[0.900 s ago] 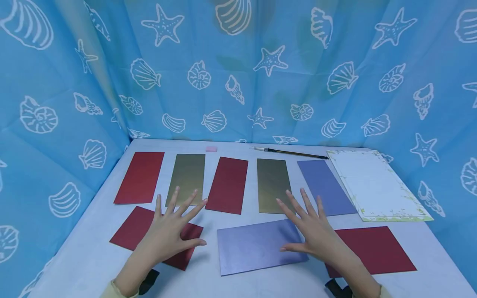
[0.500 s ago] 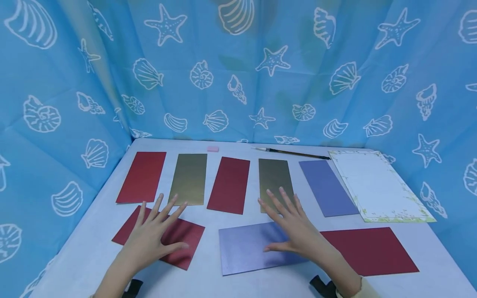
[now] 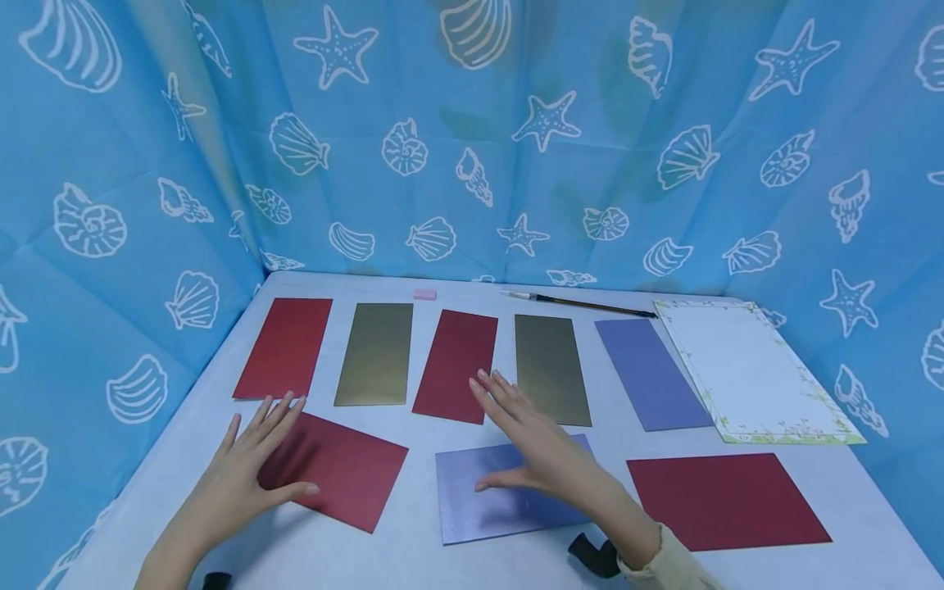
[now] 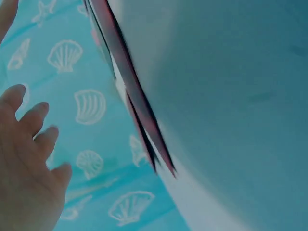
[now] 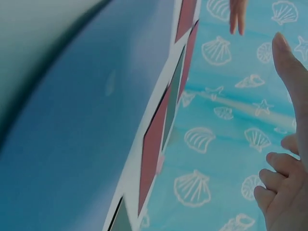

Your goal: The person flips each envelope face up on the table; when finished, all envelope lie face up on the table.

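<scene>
The near lavender card, long axis left–right, lies beneath the right hand, right of the left hand; both empty, spread.

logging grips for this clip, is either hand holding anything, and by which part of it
Nothing is held: the left hand hovers by a red card, the right hand by a purple card, both empty.

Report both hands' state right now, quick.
Left hand: open, holding nothing, near the front-left red card.
Right hand: open, holding nothing, near the front purple card.
</scene>
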The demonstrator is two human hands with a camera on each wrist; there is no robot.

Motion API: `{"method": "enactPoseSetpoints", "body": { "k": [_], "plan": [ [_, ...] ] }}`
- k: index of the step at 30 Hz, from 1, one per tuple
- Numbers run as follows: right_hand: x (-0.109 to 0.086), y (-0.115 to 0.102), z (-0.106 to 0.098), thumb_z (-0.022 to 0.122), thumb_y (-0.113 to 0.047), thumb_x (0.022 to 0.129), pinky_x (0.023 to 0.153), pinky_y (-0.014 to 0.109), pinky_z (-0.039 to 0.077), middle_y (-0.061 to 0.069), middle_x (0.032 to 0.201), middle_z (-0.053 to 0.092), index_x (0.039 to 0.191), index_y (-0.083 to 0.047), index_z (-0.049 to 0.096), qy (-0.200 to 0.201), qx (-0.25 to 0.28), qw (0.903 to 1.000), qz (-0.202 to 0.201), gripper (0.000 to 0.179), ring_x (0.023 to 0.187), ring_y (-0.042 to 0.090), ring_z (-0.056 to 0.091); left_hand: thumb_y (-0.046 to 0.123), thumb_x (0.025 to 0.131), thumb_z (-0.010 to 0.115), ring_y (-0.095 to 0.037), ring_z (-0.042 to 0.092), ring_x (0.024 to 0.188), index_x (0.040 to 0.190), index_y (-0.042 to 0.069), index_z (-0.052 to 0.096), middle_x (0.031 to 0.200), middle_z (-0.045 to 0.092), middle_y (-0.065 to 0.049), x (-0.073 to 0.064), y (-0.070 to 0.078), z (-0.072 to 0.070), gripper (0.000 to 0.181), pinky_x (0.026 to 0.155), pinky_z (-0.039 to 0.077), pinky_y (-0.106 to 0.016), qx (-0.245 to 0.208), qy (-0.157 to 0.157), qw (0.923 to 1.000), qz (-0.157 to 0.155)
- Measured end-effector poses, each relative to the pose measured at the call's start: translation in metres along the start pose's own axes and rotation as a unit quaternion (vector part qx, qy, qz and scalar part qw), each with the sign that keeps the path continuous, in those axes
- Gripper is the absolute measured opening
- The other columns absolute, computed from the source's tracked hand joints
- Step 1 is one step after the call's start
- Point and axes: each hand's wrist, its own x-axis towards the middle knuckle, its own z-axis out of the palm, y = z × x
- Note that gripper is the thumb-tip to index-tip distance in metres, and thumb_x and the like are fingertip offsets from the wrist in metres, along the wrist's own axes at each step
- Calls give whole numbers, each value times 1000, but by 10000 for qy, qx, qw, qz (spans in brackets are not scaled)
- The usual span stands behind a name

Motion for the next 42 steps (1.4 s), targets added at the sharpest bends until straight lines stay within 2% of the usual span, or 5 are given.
{"method": "enactPoseSetpoints", "body": {
  "k": [6,17,25,34,42],
  "plan": [
    [21,-14,4,82,-48,71,107,44,34,-6,161,7,156,-21,7,-237,310,9992,-14,117,146,14,7,43,61,90,-44,30,136,155,27,19,149,36,-21,-10,-16,-13,119,107,18,-66,-598,-35,9980,-208],
    [49,-39,11,78,-48,76,108,35,34,-5,160,13,156,-19,16,-710,386,9955,-496,105,145,10,12,56,62,83,-61,36,122,151,14,32,141,41,-32,-28,-37,-42,111,81,40,-72,-183,-716,9944,-757],
    [68,-53,19,76,-49,78,105,31,38,-2,159,20,155,-15,21,-936,161,9917,-866,101,144,11,19,50,63,85,-53,48,117,145,3,42,132,51,-31,-32,-54,-49,103,80,51,-59,-280,-569,9974,-343],
    [75,-62,36,71,-52,81,103,24,38,0,151,38,148,-12,39,-1494,-438,9798,-1259,85,139,12,33,53,66,82,-52,46,121,141,4,48,135,51,-26,-26,-63,-47,96,81,51,-57,-128,-1172,9926,-303],
    [81,-59,51,71,-52,81,101,25,42,-2,147,44,144,-13,47,-2119,-863,9671,-1113,78,135,10,39,41,67,86,-53,46,120,135,0,54,130,56,-26,-9,-70,-45,86,79,51,-59,35,-1248,9921,146]
  ]
}}
